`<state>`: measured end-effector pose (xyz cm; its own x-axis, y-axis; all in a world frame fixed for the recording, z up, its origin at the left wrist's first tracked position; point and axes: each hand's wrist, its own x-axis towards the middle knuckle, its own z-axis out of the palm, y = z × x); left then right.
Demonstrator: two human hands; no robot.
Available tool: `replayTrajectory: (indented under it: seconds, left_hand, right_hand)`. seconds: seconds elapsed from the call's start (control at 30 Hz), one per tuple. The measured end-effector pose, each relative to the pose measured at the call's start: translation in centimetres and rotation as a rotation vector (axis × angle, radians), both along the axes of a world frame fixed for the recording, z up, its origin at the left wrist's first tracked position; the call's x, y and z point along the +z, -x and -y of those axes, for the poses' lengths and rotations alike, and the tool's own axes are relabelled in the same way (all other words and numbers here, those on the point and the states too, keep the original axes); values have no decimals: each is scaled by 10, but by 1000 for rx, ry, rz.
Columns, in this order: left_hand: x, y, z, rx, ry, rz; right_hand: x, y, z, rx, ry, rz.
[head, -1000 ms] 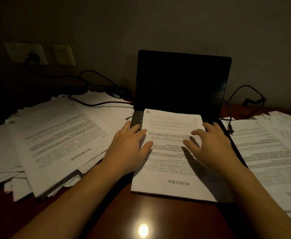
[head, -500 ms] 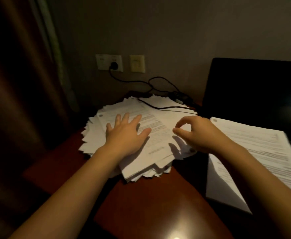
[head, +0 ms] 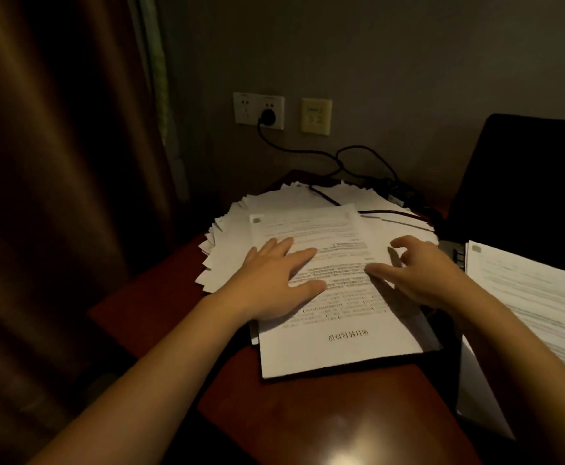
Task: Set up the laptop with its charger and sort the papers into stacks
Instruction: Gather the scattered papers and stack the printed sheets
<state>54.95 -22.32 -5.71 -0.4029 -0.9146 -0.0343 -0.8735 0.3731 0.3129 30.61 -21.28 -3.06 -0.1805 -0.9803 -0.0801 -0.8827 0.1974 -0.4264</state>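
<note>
A messy pile of printed papers (head: pixel 240 229) lies at the left end of the wooden desk (head: pixel 324 414). Its top sheets (head: pixel 338 333) stick out toward me over the pile's front. My left hand (head: pixel 274 280) rests flat on these sheets with fingers spread. My right hand (head: pixel 421 270) touches their right side, fingers loosely bent, thumb on the paper. The open black laptop (head: pixel 525 182) stands at the right, with another stack of paper (head: pixel 525 297) lying on its keyboard. The charger cable (head: pixel 307 151) runs from the wall socket (head: pixel 259 110) over the pile toward the laptop.
A brown curtain (head: pixel 56 196) hangs close on the left. A second wall plate (head: pixel 316 116) sits beside the socket. The desk's left corner lies just left of the pile. A lamp glare shows on the bare wood near me.
My view swung left from the laptop to the left pile. Both hands left the stack on the keyboard and now lie on the pile, whose top sheets have slid toward me and straightened.
</note>
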Motion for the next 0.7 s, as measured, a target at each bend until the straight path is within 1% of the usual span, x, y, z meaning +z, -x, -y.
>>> replayTrajectory:
  seconds: [0.07, 0.13, 0.2, 0.23, 0.27, 0.3, 0.33, 0.37, 0.4, 0.43, 0.5, 0.6, 0.7]
  left_hand:
    - [4, 6, 8, -82, -17, -62]
    - [6, 13, 17, -129, -85, -230]
    - [10, 15, 24, -89, -142, -438]
    - [12, 14, 29, -45, -130, -474]
    - [12, 12, 35, 7, -83, -437]
    - [11, 9, 44, 62, -23, -326]
    - [10, 4, 54, 113, 17, -178]
    - [9, -1, 65, 156, 25, -40]
    - [10, -6, 74, 190, 11, 52]
    - [10, -9, 83, 209, -18, 92]
    - [15, -14, 95, 205, -68, 94]
    - [21, -19, 111, 194, -116, 20]
    - [28, -16, 121, 217, -64, 50]
  right_hand:
    - [-1, -1, 0, -11, 1, -11]
    - [-1, 1, -1, -15, 13, 22]
    - [1, 4, -2, -36, -3, 106]
    - [2, 5, -3, -50, -18, 162]
    - [3, 7, -3, -63, -23, 214]
    - [3, 9, -2, -75, -12, 267]
    - [3, 11, -1, -88, 7, 321]
    - [2, 12, 0, -98, 33, 363]
    - [1, 13, 1, -111, 59, 382]
    - [1, 15, 1, -127, 86, 384]
    - [0, 19, 3, -162, 120, 375]
    - [0, 30, 5, -173, 132, 329]
    - [2, 45, 5, -184, 111, 334]
